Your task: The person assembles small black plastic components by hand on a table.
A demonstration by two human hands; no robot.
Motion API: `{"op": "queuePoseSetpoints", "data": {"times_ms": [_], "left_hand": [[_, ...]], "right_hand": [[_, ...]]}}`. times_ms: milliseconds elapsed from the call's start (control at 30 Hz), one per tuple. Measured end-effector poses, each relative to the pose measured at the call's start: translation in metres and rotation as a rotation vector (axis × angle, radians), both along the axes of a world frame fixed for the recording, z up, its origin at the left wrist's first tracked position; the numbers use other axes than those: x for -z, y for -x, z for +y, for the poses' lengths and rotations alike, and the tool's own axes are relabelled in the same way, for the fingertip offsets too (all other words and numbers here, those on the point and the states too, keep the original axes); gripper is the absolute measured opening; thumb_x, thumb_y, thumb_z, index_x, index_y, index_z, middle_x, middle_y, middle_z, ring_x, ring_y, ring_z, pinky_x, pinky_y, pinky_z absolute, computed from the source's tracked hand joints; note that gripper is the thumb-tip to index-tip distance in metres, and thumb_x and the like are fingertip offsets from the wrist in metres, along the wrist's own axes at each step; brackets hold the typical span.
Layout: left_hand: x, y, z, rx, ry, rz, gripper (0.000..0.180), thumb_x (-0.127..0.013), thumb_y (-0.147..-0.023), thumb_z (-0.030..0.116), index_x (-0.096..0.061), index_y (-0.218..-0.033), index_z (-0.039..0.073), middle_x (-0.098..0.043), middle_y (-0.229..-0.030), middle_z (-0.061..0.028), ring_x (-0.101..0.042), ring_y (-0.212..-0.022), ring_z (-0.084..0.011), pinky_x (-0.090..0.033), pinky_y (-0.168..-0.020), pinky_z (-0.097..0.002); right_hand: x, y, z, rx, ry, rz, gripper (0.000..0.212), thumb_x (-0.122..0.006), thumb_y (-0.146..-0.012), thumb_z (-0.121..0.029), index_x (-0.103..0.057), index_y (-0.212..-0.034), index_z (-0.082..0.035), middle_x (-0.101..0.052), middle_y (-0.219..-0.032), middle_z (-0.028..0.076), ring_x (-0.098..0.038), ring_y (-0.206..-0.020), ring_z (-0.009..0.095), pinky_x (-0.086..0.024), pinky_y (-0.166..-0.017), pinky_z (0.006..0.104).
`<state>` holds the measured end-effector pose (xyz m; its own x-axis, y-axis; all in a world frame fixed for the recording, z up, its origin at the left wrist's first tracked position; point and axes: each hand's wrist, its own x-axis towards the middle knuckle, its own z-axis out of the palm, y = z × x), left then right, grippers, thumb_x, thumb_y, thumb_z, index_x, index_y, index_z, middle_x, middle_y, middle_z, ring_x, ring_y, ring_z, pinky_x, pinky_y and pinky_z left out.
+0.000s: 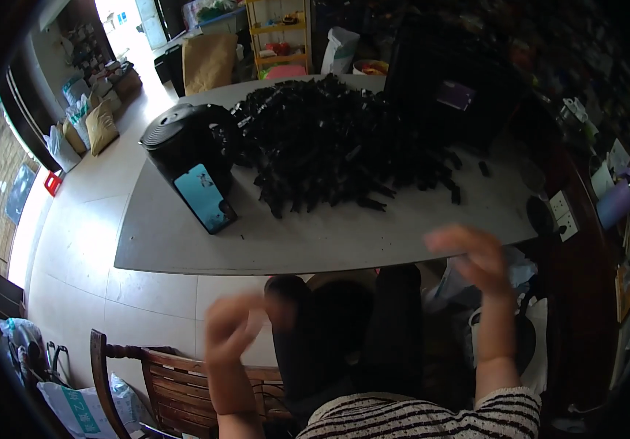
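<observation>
My left hand (238,325) hangs in the air in front of the near table edge, over my lap and left of my knees. Motion smears its fingers, so what they hold, if anything, cannot be made out. My right hand (476,256) is raised at the table's near right edge, fingers stretched toward the left and somewhat blurred, with nothing visible in them. Beyond both hands, a large heap of small black plastic pieces (322,139) covers the middle of the grey table (293,245). Several loose pieces lie along its near side.
A black kettle (190,135) stands left of the heap, with a lit phone (205,197) leaning against it. At the back right is a large black container (432,95). A wooden chair (183,388) sits at my left. A purple bottle (615,201) stands far right.
</observation>
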<state>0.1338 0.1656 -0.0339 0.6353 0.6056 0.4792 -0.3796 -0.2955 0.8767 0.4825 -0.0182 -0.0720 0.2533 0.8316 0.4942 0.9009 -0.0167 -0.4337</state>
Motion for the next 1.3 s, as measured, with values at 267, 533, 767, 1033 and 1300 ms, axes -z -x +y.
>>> {"op": "queuePoseSetpoints", "data": {"times_ms": [267,533,767,1033,1300], "left_hand": [[0.122,-0.184,0.087,-0.336,-0.878,0.745,0.057,-0.067,-0.082,0.035,-0.049,-0.133,0.016,-0.036,-0.145,-0.0135,-0.030,-0.134,-0.0362,-0.027,-0.107,-0.0542],[0.143,-0.251,0.109,-0.249,-1.004,0.959,0.061,-0.060,-0.084,0.047,-0.040,-0.140,0.033,-0.032,-0.149,-0.0090,-0.023,-0.138,-0.0376,-0.022,-0.107,-0.0603],[0.138,-0.180,0.087,-0.228,-1.060,0.882,0.055,-0.063,-0.085,0.031,-0.046,-0.136,0.029,-0.041,-0.143,-0.0061,-0.036,-0.133,-0.0298,-0.029,-0.107,-0.0483],[0.134,-0.116,0.065,-0.385,-0.979,0.823,0.049,-0.068,-0.077,0.021,-0.054,-0.124,0.016,-0.051,-0.127,-0.0069,-0.046,-0.120,-0.0266,-0.036,-0.101,-0.0417],[0.145,-0.113,0.048,-0.443,-0.858,0.732,0.032,-0.070,-0.069,0.009,-0.060,-0.099,0.009,-0.057,-0.106,-0.0059,-0.052,-0.102,-0.0255,-0.041,-0.085,-0.0378]], "right_hand": [[0.109,-0.073,0.169,0.135,-0.071,0.016,0.035,-0.062,-0.084,-0.011,-0.059,-0.119,-0.009,-0.045,-0.136,0.011,-0.041,-0.126,0.030,-0.039,-0.100,0.0415],[0.127,-0.096,0.198,0.259,0.076,-0.311,0.049,-0.068,-0.081,-0.030,-0.055,-0.128,-0.026,-0.042,-0.138,0.013,-0.028,-0.132,0.039,-0.029,-0.105,0.0521],[0.120,-0.032,0.188,0.069,0.115,-0.199,0.047,-0.065,-0.084,-0.025,-0.054,-0.129,-0.024,-0.042,-0.137,0.011,-0.033,-0.126,0.037,-0.034,-0.104,0.0469],[0.113,0.012,0.186,-0.058,-0.017,-0.252,0.046,-0.071,-0.077,-0.015,-0.060,-0.122,-0.020,-0.050,-0.131,0.007,-0.040,-0.124,0.032,-0.032,-0.105,0.0477],[0.106,0.011,0.172,-0.113,-0.254,-0.185,0.039,-0.068,-0.079,-0.011,-0.061,-0.117,-0.011,-0.058,-0.116,0.007,-0.050,-0.114,0.027,-0.036,-0.098,0.0441]]}}
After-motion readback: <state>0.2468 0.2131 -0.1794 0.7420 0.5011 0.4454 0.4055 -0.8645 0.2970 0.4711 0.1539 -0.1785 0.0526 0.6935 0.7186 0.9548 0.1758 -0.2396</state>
